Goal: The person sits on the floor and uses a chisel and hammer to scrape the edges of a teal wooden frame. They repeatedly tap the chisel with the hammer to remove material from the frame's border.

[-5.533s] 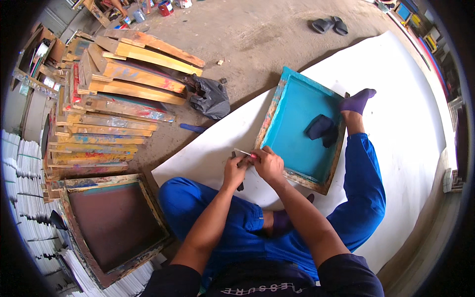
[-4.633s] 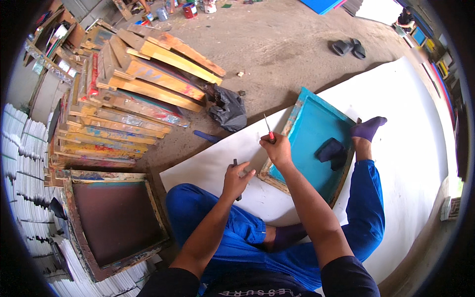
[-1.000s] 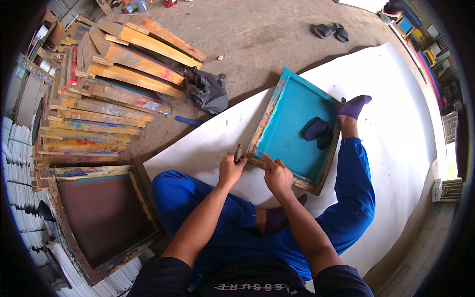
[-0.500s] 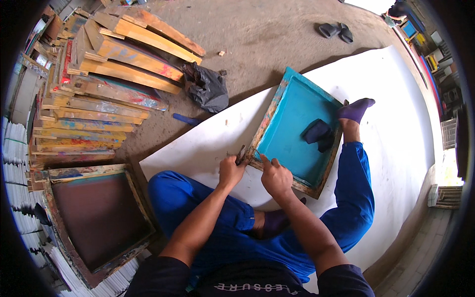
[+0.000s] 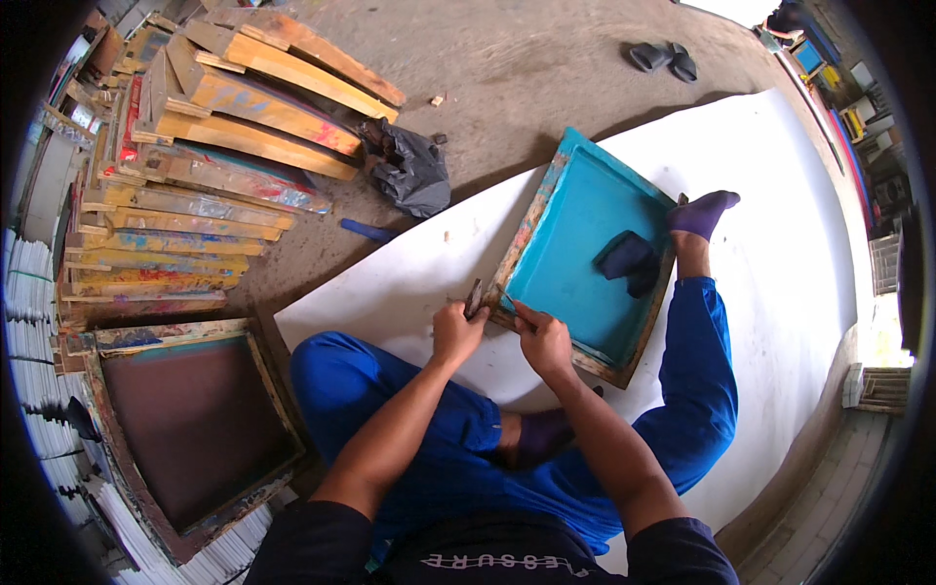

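Observation:
A wooden screen-printing frame (image 5: 524, 231) with teal mesh lies tilted on a white sheet between my legs. My left hand (image 5: 456, 333) is closed around a short dark metal tool (image 5: 476, 294), which looks like pliers, just left of the frame's near-left corner. My right hand (image 5: 546, 343) is over the frame's near edge, fingers pinched on a thin slender tool (image 5: 509, 300) whose tip points at that corner. The exact kind of the thin tool is too small to tell. A crumpled dark blue cloth (image 5: 627, 257) rests on the mesh near the right side.
Many paint-stained wooden frames (image 5: 185, 214) stand stacked at the left. Nearer, a frame with brown mesh (image 5: 195, 419) leans over piled white sheets (image 5: 229, 546). A black plastic bag (image 5: 409, 171) and black sandals (image 5: 663, 60) are on the floor beyond the white sheet (image 5: 780, 292).
My right hand has drawn back slightly from the corner and turned, so its thin tool shows more clearly. My left hand has shifted slightly, its tool tipped more upright.

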Demonstrator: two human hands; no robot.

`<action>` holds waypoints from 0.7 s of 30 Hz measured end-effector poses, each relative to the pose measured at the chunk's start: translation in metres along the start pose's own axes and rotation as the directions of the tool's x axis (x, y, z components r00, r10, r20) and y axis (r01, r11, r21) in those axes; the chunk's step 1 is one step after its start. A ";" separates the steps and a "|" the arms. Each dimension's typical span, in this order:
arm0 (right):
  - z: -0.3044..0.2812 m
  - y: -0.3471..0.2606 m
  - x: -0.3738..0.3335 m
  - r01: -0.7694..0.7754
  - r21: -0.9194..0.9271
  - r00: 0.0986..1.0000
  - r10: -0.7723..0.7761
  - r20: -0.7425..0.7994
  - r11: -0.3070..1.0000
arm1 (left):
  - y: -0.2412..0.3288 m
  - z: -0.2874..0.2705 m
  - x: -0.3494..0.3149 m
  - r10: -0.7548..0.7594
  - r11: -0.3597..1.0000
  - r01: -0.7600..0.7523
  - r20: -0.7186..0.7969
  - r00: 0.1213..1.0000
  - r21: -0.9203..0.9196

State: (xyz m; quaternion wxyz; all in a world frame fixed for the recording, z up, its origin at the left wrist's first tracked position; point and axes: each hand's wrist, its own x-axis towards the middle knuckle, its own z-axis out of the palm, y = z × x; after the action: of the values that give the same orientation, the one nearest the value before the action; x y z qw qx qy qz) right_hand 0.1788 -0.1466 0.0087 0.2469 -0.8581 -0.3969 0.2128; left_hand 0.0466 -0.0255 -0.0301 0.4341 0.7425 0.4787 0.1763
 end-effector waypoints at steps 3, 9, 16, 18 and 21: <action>0.000 0.004 -0.001 -0.009 -0.175 1.000 0.013 0.024 0.985 | -0.001 0.000 0.000 0.016 1.000 -0.016 -0.014 1.000 -0.023; 0.003 0.011 0.008 0.007 0.146 1.000 -0.003 -0.024 0.989 | -0.010 0.003 0.002 0.037 0.993 -0.037 0.005 0.999 0.109; 0.000 0.012 0.011 0.084 0.045 0.995 -0.081 -0.066 0.995 | -0.008 -0.001 0.001 -0.001 1.000 0.001 0.009 1.000 -0.007; -0.002 0.015 0.018 -0.109 0.345 0.993 0.086 0.081 0.932 | -0.008 -0.001 0.001 0.023 1.000 -0.023 -0.016 1.000 0.014; -0.007 0.019 0.029 -0.516 0.532 0.845 0.299 0.444 0.671 | -0.007 0.002 0.003 0.032 0.999 -0.032 -0.038 0.999 0.008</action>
State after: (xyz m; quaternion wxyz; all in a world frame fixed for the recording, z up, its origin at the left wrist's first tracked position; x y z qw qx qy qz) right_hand 0.2104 -0.1360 -0.0020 0.3985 -0.7443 -0.1310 0.5197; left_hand 0.0449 -0.0227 -0.0375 0.4194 0.7481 0.4756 0.1957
